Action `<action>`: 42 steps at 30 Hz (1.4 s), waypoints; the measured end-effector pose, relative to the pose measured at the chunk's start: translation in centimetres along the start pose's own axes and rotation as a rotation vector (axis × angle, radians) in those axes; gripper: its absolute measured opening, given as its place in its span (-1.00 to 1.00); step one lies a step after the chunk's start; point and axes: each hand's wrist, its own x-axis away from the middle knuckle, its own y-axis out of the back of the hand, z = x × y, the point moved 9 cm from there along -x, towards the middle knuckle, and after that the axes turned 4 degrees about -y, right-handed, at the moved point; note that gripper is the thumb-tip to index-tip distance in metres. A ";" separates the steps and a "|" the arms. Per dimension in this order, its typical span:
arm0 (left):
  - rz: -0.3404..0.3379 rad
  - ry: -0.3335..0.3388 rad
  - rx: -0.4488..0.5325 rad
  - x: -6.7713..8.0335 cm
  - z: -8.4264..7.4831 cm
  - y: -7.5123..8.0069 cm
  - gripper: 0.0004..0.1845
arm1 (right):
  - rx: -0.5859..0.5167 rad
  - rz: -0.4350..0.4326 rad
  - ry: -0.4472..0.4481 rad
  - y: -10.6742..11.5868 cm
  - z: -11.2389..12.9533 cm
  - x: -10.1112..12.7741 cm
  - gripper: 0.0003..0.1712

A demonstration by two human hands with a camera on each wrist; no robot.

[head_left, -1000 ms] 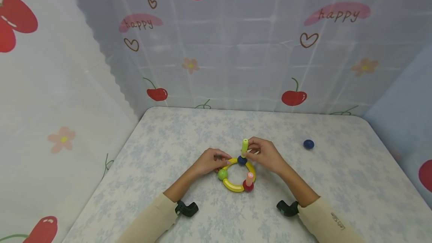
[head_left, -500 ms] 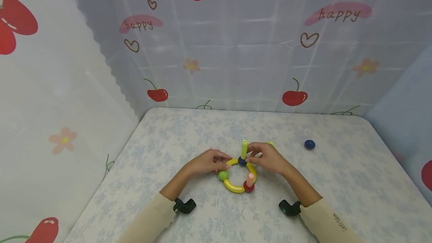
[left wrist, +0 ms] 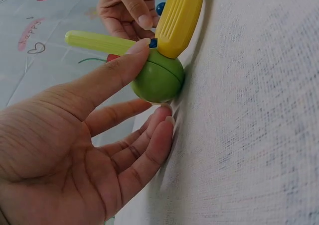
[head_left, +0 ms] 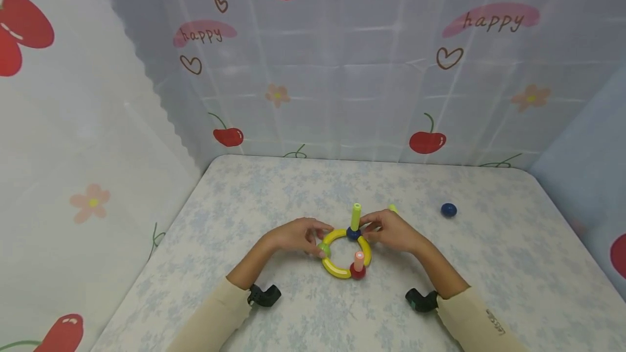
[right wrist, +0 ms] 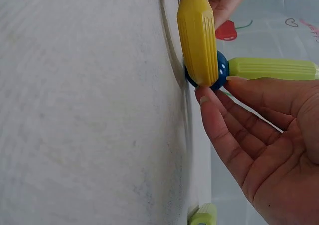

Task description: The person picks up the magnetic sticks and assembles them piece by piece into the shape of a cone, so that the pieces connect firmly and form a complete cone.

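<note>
A toy ring (head_left: 345, 254) of yellow curved pieces joined by balls lies on the table. My left hand (head_left: 319, 242) pinches the green ball (head_left: 323, 249) (left wrist: 158, 78) on the ring's left, thumb on top and fingers underneath. My right hand (head_left: 373, 231) pinches the blue ball (head_left: 352, 234) (right wrist: 220, 69) at the ring's far side. A green stick (head_left: 355, 214) (right wrist: 271, 68) stands upright on the blue ball. A pink stick (head_left: 359, 260) stands on the red ball (head_left: 357, 272) at the near right. A yellow curved piece (left wrist: 179, 18) (right wrist: 198, 41) fills each wrist view.
A loose dark blue ball (head_left: 448, 209) lies at the right of the table (head_left: 244, 189). A short green piece (head_left: 393, 208) (right wrist: 203, 216) lies just behind my right hand. Printed curtains close in the back and both sides.
My right hand has slid down from the green stick to the blue ball. My left hand has shifted from the yellow piece onto the green ball.
</note>
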 end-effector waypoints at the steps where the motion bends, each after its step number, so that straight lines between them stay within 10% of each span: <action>1: 0.002 -0.002 0.018 0.0 0.0 0.1 -0.29 | -0.007 0.001 -0.004 0.1 -0.1 0.0 -0.70; 27: -0.181 0.002 0.175 -0.4 1.9 1.5 -0.64 | -0.140 0.144 0.015 -0.5 -0.8 0.6 -0.79; 42: -0.316 0.052 0.088 -0.7 2.2 1.2 -0.73 | -0.163 0.249 0.022 -1.6 -0.6 0.8 -0.79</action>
